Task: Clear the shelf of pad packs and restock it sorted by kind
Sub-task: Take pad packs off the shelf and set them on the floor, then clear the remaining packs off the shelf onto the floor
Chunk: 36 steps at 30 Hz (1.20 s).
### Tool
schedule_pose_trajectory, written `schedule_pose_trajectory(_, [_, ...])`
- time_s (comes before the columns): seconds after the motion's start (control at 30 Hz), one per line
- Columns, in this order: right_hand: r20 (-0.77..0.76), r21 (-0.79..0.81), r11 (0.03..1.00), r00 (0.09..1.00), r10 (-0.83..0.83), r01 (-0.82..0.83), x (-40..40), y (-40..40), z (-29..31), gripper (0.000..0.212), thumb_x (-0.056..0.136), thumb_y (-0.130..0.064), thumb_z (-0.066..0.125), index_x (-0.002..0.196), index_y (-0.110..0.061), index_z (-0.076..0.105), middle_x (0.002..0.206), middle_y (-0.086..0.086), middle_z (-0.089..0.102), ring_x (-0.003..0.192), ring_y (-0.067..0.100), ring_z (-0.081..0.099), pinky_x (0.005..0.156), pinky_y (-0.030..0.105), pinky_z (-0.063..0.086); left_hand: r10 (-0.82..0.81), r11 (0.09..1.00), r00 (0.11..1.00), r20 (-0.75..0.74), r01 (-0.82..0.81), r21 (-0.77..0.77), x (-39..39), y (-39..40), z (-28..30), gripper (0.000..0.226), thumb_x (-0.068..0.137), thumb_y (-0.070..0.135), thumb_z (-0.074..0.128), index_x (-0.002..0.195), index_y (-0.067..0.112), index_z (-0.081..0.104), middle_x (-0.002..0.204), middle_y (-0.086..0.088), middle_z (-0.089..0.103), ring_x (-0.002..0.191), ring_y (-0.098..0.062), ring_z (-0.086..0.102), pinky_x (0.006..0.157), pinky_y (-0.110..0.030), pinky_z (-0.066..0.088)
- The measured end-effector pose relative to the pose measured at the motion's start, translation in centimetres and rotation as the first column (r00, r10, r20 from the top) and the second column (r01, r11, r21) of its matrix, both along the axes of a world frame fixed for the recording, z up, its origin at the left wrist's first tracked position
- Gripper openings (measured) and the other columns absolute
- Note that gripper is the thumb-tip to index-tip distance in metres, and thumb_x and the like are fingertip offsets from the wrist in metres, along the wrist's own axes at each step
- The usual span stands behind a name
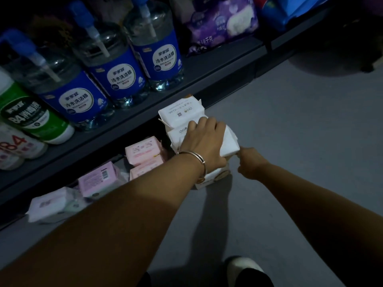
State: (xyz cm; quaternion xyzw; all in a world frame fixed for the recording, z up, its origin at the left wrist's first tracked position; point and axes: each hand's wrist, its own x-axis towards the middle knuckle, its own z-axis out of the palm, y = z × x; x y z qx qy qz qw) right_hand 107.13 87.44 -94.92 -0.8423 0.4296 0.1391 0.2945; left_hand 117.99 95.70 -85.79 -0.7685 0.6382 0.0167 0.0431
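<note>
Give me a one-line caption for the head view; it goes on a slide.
Both hands, left hand on top and right hand at the side, hold a stack of white plastic pad packs beside the dark shelf.

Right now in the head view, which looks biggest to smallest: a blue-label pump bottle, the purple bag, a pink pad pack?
1. Blue-label pump bottle, the nearest one
2. Purple bag, partly cut off and farther back, so its rank is unsure
3. Pink pad pack
</note>
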Motion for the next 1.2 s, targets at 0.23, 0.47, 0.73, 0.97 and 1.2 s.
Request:
schedule_pose_trajectory(0.23, [-0.001,0.009,1.0,1.0,-0.006,0.006,-0.1,-1.0,0.2,0.034,0.093,-0.008,0.051,0.126,0.002,0.051,0.129,0.02,0.054,0.12,0.033,0.05,0.095,0.032,0.04,0.103,0.995,0.994,0.026,-0.103,0.006,-3.1,-0.8,-2.4,0.065,0.076,0.042,0.066,0.126,0.011,0.038,0.123,-0.011,0.045,0.11,-0.026,0.042,0.094,-0.037,0.031])
schedule_pose_trajectory(0.47, [-0.014,0.095,0.995,1.0,0.02,-0.019,1.5,-1.0,-0.9,0.063,0.085,-0.022,0.068,0.14,-0.015,0.038,0.132,0.01,0.053,0.118,0.025,0.053,0.097,0.032,0.044,0.117,0.993,0.992,0.043,-0.117,-0.007,1.3,0.8,-5.9,0.083,0.081,0.05,0.061,0.143,0.012,0.021,0.132,-0.008,0.038,0.116,-0.025,0.038,0.093,-0.038,0.032])
schedule_pose_trajectory(0.73, [0.058,-0.182,0.983,0.998,0.007,0.003,2.1,-1.6,4.2,0.045,0.094,-0.005,0.046,0.138,-0.016,0.042,0.129,0.013,0.056,0.113,0.029,0.057,0.095,0.037,0.049,0.085,0.996,0.996,-0.023,-0.085,-0.01,2.5,1.9,-2.3,0.089,0.079,0.065,0.053,0.144,0.016,0.019,0.14,-0.005,0.03,0.126,-0.024,0.032,0.103,-0.039,0.024])
schedule_pose_trajectory(0.97, [0.376,-0.347,0.936,0.907,0.192,-0.055,6.9,1.9,15.5,0.034,0.089,-0.014,0.056,0.124,-0.013,0.053,0.123,0.009,0.06,0.11,0.026,0.057,0.091,0.033,0.047,0.235,0.95,0.965,-0.115,-0.253,-0.185,6.8,4.3,7.7,0.048,0.092,0.042,0.048,0.135,0.024,0.036,0.134,0.001,0.036,0.126,-0.021,0.034,0.102,-0.038,0.026])
schedule_pose_trajectory(1.2, [0.637,-0.448,0.892,0.723,0.269,0.062,16.6,7.6,28.6,0.031,0.089,-0.012,0.056,0.119,-0.009,0.052,0.105,0.009,0.061,0.093,0.025,0.058,0.079,0.039,0.048,0.272,0.83,0.957,-0.104,-0.288,-0.477,14.4,9.9,18.8,0.034,0.092,0.028,0.049,0.125,0.018,0.046,0.126,-0.003,0.041,0.118,-0.023,0.041,0.094,-0.033,0.032])
